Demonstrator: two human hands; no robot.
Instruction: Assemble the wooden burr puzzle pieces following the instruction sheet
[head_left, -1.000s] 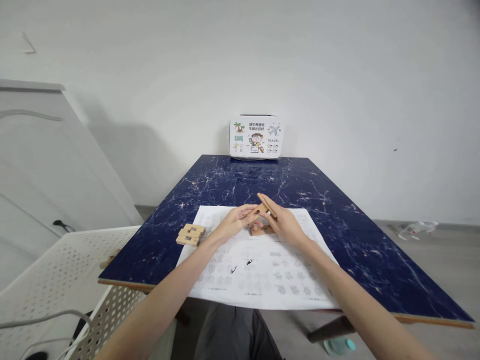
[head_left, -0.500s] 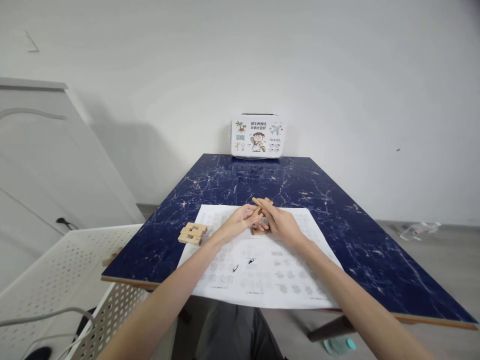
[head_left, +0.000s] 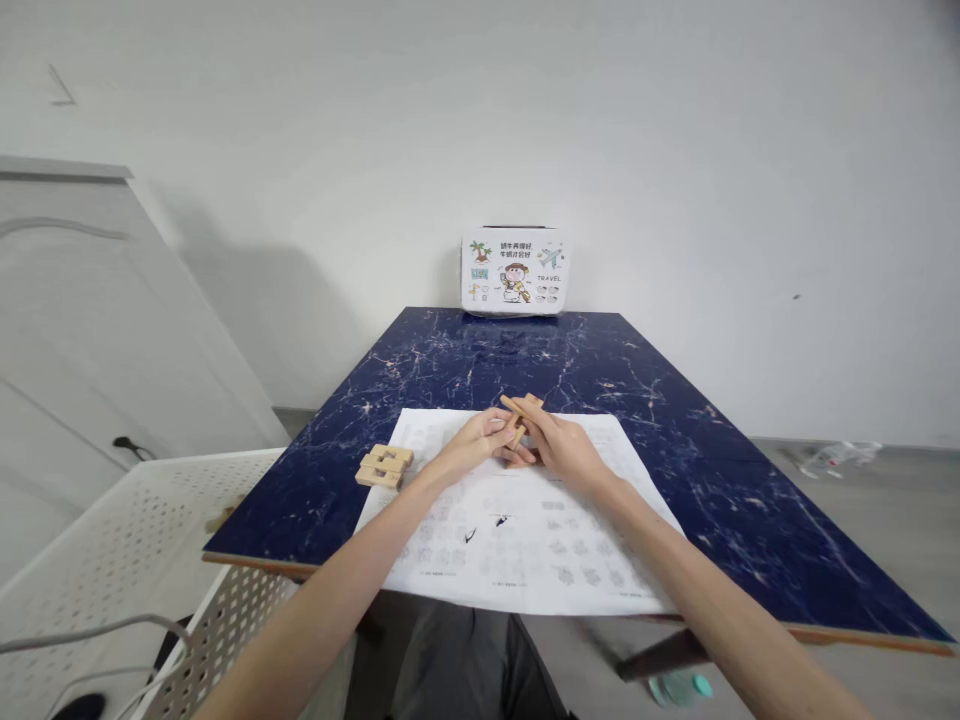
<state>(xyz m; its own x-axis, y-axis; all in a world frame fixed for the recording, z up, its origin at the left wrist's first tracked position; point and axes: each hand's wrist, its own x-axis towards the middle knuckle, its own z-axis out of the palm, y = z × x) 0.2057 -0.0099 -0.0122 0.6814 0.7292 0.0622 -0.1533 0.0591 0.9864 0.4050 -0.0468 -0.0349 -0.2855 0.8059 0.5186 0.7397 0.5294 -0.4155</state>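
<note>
Over the far part of a printed sheet (head_left: 480, 585), my left hand (head_left: 478, 444) and my right hand (head_left: 559, 445) meet around crossed wooden puzzle pieces (head_left: 519, 432). Fingers of both hands are closed on these pieces. One stick-like piece slants out past the right fingers toward the upper left. My fingers hide much of the pieces, so how they fit together cannot be made out. Left of my hands, several notched wooden pieces (head_left: 384, 466) lie side by side at the sheet's left edge.
The dark blue marbled table (head_left: 675, 480) carries a white printed case (head_left: 514, 272) at its far edge, against the wall. A white perforated basket (head_left: 97, 540) with cables stands at lower left. Below the table on the right lies a bottle with a green cap (head_left: 681, 688).
My left fingers have shifted slightly around the wooden pieces, covering more of the lower piece. The slanting stick has moved a little to the left. The pieces at the left lie unmoved.
</note>
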